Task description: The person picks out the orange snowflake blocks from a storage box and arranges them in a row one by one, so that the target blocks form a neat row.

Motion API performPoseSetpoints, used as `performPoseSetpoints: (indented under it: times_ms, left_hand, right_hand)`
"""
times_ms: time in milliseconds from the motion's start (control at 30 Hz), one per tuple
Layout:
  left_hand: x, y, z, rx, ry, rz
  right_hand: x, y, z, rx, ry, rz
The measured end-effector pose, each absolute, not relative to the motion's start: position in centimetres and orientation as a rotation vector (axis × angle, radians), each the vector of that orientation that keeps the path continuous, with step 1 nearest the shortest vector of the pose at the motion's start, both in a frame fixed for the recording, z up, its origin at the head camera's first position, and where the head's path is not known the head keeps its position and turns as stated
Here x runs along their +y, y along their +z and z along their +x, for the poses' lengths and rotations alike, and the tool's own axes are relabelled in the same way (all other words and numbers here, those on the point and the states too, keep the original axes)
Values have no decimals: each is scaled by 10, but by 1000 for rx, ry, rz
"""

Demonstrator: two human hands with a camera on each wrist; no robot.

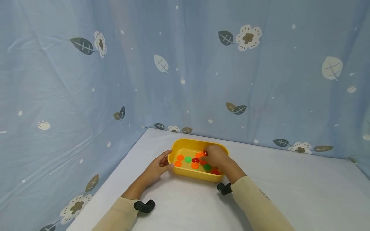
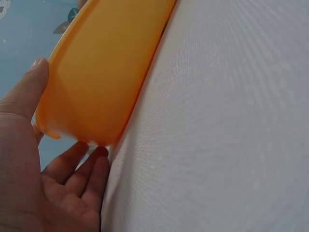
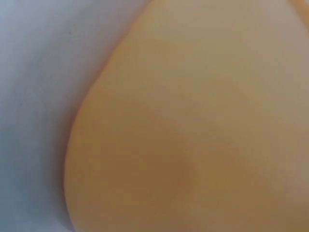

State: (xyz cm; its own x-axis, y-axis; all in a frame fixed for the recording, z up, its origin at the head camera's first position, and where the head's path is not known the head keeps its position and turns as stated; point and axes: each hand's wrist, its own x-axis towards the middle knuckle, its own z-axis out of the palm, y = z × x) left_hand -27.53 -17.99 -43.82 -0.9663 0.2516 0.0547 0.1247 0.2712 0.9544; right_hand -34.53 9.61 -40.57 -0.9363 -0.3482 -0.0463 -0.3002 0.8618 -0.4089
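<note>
A shallow yellow plastic tub (image 1: 189,173) stands on the white tabletop with several small flower-edged plastic discs inside. Orange discs (image 1: 195,166), a light green disc (image 1: 188,159), a dark red disc (image 1: 195,160) and a darker green disc (image 1: 207,167) lie on its floor. My left hand (image 1: 156,166) grips the tub's left end; in the left wrist view its thumb is on the rim and the fingers bend against the end wall. Inside the right part of the tub, my right hand (image 1: 217,157) reaches down among the discs, fingertips mostly hidden. The right wrist view shows only the tub's outer wall (image 3: 193,121).
A white cloth-covered table (image 1: 289,186) extends to the right and in front of the tub. Blue patterned curtains (image 1: 202,64) hang along the back and left edges. Black wrist devices (image 1: 144,206) sit at both sleeve cuffs.
</note>
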Motion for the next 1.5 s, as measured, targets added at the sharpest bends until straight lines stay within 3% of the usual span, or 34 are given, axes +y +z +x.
performPoseSetpoints:
  times_ms: [300, 600, 1500]
  left_hand:
    - [-181, -444, -282, 2421, 1787, 369]
    - [-189, -472, -294, 2453, 1792, 340]
    - [-186, -466, -294, 2421, 1806, 380]
  right_hand:
    - [109, -395, -335, 2986, -584, -566]
    - [124, -387, -325, 3038, -601, -580]
    - [182, -378, -309, 3091, -771, -510]
